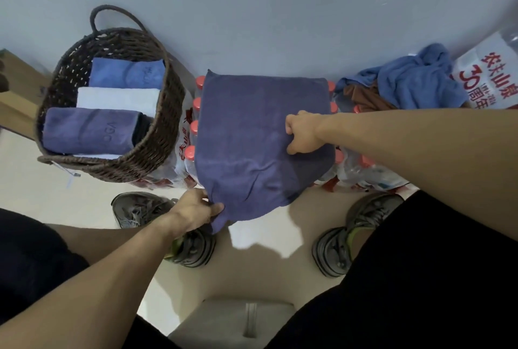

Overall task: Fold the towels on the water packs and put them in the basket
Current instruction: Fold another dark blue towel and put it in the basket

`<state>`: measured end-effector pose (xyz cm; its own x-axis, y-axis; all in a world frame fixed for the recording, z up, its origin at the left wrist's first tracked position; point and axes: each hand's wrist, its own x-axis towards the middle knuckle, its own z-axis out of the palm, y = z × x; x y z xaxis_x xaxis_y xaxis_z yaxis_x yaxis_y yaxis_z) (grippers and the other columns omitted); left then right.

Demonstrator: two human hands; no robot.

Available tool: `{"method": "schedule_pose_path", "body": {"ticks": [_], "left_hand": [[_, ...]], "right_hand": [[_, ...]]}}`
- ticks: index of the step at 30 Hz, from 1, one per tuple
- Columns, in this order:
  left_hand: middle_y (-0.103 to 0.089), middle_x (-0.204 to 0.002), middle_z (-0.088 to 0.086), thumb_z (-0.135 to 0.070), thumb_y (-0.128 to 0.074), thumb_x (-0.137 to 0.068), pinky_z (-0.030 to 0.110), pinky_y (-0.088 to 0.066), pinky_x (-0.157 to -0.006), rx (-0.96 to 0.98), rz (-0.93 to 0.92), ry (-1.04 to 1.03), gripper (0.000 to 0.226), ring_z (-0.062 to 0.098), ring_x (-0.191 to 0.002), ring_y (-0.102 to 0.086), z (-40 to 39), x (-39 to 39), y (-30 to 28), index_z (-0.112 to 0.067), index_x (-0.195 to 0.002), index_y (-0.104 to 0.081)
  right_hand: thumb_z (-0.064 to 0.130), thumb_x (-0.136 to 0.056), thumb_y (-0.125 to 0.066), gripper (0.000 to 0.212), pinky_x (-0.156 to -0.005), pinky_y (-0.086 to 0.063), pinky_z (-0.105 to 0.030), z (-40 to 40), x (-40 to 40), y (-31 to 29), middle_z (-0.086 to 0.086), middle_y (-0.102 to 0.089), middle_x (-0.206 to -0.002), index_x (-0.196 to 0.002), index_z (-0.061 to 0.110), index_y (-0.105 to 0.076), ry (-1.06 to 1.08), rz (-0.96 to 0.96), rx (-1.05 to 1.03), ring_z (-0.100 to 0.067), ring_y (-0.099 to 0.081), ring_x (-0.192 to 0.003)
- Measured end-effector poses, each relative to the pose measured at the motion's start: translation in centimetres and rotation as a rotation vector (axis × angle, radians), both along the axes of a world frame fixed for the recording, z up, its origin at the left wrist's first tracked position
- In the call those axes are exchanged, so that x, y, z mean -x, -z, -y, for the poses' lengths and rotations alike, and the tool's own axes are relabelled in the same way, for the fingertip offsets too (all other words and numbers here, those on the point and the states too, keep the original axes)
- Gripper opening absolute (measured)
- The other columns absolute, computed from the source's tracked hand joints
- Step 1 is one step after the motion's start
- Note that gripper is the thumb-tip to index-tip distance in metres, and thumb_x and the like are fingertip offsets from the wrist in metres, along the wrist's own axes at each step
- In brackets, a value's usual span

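The purple towel (pixel 252 135) lies spread over the water packs (pixel 193 130), right of the basket (pixel 157 135). The left hand (pixel 193 210) pinches its near corner; the right hand (pixel 302 133) grips mid-cloth. Carry the corner squarely onto the far edge.

- The purple towel (pixel 260 135) covers most of the water pack (pixel 185 152) beneath it; only red caps along its edges show.
- The right hand (pixel 304 133) has its fingertips curled out of sight against the towel.
- The left hand (pixel 196 210) hides the towel corner it pinches.
- A brown cloth (pixel 361 97) lies mostly buried under the crumpled blue towel (pixel 412 79).
- The printed pack (pixel 487 79) at the right is cut off by the picture's edge.
- In the basket (pixel 157 149), the white towel (pixel 117 99) is partly hidden by a folded purple towel (pixel 89 131).
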<state>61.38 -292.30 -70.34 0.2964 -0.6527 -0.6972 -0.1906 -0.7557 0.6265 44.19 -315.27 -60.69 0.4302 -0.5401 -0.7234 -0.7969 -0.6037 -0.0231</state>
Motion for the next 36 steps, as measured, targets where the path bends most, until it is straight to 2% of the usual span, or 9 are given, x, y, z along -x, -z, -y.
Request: {"method": "schedule_pose_path", "body": {"ticks": [3, 5, 10, 14, 19, 22, 29, 32, 36], "left_hand": [[-0.064, -0.078, 0.019, -0.008, -0.07, -0.088, 0.044, -0.057, -0.083, 0.131, -0.182, -0.266, 0.016, 0.03, -0.078, -0.064, 1.4, 1.5, -2.0, -0.005, -0.08, -0.056], [-0.055, -0.074, 0.014, -0.009, -0.07, -0.088, 0.037, -0.058, -0.075, 0.227, -0.25, -0.36, 0.025, 0.026, -0.071, -0.059, 2.3, 2.8, -3.3, -0.012, -0.071, -0.051], [-0.054, -0.08, 0.016, -0.008, -0.07, -0.086, 0.035, -0.058, -0.071, 0.367, -0.441, -0.485, 0.015, 0.021, -0.063, -0.056, 4.6, 4.2, -6.7, -0.007, -0.08, -0.056], [-0.062, -0.064, 0.008, -0.009, -0.069, -0.087, 0.024, -0.055, -0.055, 0.428, -0.528, -0.606, 0.022, 0.014, -0.052, -0.063, 5.1, 3.4, -7.7, -0.012, -0.069, -0.056], [-0.063, -0.068, 0.009, -0.011, -0.069, -0.087, 0.027, -0.06, -0.064, 0.466, -0.521, -0.695, 0.032, 0.016, -0.056, -0.063, 5.6, 2.8, -8.3, -0.02, -0.057, -0.064], [-0.064, -0.073, 0.013, -0.024, -0.075, -0.081, 0.028, -0.058, -0.063, 0.537, -0.453, -0.594, 0.015, 0.02, -0.06, -0.061, 5.5, 2.6, -8.5, -0.014, -0.078, -0.065], [-0.073, -0.082, 0.015, -0.067, -0.073, -0.063, 0.042, -0.057, -0.079, 0.47, -0.274, -0.257, 0.065, 0.026, -0.074, -0.069, 5.1, 3.6, -8.5, -0.007, -0.089, -0.067], [-0.072, -0.089, 0.019, -0.058, -0.078, -0.071, 0.041, -0.058, -0.082, 0.496, -0.265, -0.211, 0.057, 0.028, -0.085, -0.072, 4.7, 3.5, -8.3, -0.013, -0.104, -0.065], [-0.065, -0.072, 0.015, -0.042, -0.077, -0.074, 0.03, -0.053, -0.065, 0.559, -0.128, -0.158, 0.043, 0.019, -0.066, -0.061, 4.4, 4.6, -8.3, -0.01, -0.099, -0.063]], "right_hand": [[0.031, -0.089, -0.062, 0.022, -0.068, -0.05, -0.034, -0.7, -1.2, -2.1, -0.011, -0.06, -0.099, -0.091, 0.01, -0.058, -0.068, -0.04, 0.078, -0.03, -0.061, -0.083], [0.03, -0.088, -0.063, 0.026, -0.064, -0.057, -0.034, -1.4, -2.2, -3.7, -0.012, -0.067, -0.078, -0.074, 0.007, -0.061, -0.078, 0.027, 0.03, -0.029, -0.063, -0.064], [0.044, -0.081, -0.077, 0.049, -0.072, -0.061, -0.032, -4.8, -3.8, -5.4, -0.012, -0.075, -0.098, -0.107, 0.004, -0.067, 0.175, 0.274, -0.464, -0.024, -0.074, -0.087], [0.05, -0.071, -0.083, 0.054, -0.073, -0.061, -0.033, -6.1, -4.1, -5.1, -0.012, -0.075, -0.082, -0.097, 0.006, -0.067, 0.153, 0.278, -0.274, -0.027, -0.073, -0.073], [0.0, -0.084, -0.065, 0.012, -0.073, -0.063, -0.04, -6.0, -3.5, -4.7, -0.016, -0.071, -0.075, -0.09, 0.007, -0.058, 0.282, 0.323, -0.37, -0.024, -0.073, -0.069], [-0.006, -0.085, -0.06, 0.013, -0.07, -0.062, -0.037, -5.8, -3.6, -4.9, -0.011, -0.061, -0.066, -0.082, 0.006, -0.057, 0.359, 0.387, -0.453, -0.018, -0.066, -0.058], [-0.003, -0.084, -0.065, 0.013, -0.077, -0.061, -0.034, -4.1, -3.6, -7.3, -0.006, -0.064, -0.067, -0.079, 0.008, -0.063, 0.443, 0.477, -0.542, -0.017, -0.064, -0.067], [0.001, -0.087, -0.061, 0.011, -0.08, -0.061, -0.034, -4.1, -3.6, -7.3, -0.004, -0.063, -0.071, -0.08, 0.009, -0.063, 0.536, 0.506, -0.56, -0.016, -0.062, -0.068], [0.005, -0.092, -0.059, 0.012, -0.08, -0.061, -0.035, -4.0, -3.9, -7.1, -0.003, -0.062, -0.067, -0.081, 0.008, -0.062, 0.8, 0.62, -0.679, -0.014, -0.065, -0.066]]}}
